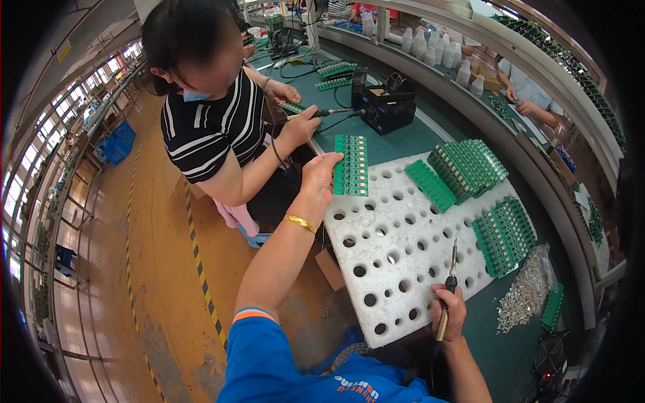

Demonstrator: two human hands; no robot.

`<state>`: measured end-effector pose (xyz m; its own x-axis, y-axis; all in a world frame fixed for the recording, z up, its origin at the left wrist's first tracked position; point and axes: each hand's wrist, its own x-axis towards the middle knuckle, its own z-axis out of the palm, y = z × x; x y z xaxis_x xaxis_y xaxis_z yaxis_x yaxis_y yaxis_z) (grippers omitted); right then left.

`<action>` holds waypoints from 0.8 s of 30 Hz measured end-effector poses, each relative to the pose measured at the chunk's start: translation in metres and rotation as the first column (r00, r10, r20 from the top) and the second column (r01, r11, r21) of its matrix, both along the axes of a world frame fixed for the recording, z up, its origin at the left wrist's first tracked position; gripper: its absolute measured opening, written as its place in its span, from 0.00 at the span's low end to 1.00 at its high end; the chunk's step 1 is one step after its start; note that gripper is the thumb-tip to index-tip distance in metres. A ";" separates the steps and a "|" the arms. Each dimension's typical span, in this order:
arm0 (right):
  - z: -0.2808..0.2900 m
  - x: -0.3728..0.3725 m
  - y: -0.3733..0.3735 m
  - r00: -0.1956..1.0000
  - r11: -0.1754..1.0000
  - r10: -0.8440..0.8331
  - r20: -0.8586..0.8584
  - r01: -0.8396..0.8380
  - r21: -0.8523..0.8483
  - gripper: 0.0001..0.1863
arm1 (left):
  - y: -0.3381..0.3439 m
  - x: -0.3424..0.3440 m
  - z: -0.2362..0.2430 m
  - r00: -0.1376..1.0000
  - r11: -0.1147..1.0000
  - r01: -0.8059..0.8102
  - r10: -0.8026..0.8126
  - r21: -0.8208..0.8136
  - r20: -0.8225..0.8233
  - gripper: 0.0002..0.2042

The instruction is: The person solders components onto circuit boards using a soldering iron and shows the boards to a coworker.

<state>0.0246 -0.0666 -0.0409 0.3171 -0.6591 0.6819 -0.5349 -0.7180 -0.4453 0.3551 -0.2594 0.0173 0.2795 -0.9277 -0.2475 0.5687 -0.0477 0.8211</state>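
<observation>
By the foam, left fingers pinch the board, best held still; right fingers wrap the iron, best guided lightly.

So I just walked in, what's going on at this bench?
The person's left hand holds up a green circuit panel, while the right hand grips a soldering iron, its tip apart from that panel. A white foam board with holes bears more green panels toward its right side; small pale parts lie beside it. At left, a co-worker holds another green board and what looks like another iron.
</observation>
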 end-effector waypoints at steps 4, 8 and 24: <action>0.002 0.001 0.002 1.000 1.000 -0.002 -0.003 0.002 0.016 0.11 | -0.001 0.013 -0.006 0.993 0.993 0.118 -0.117 -0.032 0.022 0.04; 0.004 0.002 0.001 1.000 1.000 -0.009 0.020 0.009 0.013 0.15 | 0.007 0.010 0.007 0.991 0.989 0.130 -0.130 -0.066 -0.005 0.04; 0.006 0.004 0.000 0.999 1.000 0.006 0.035 -0.006 -0.011 0.13 | 0.024 0.018 0.035 0.963 0.975 0.210 -0.220 -0.077 -0.156 0.03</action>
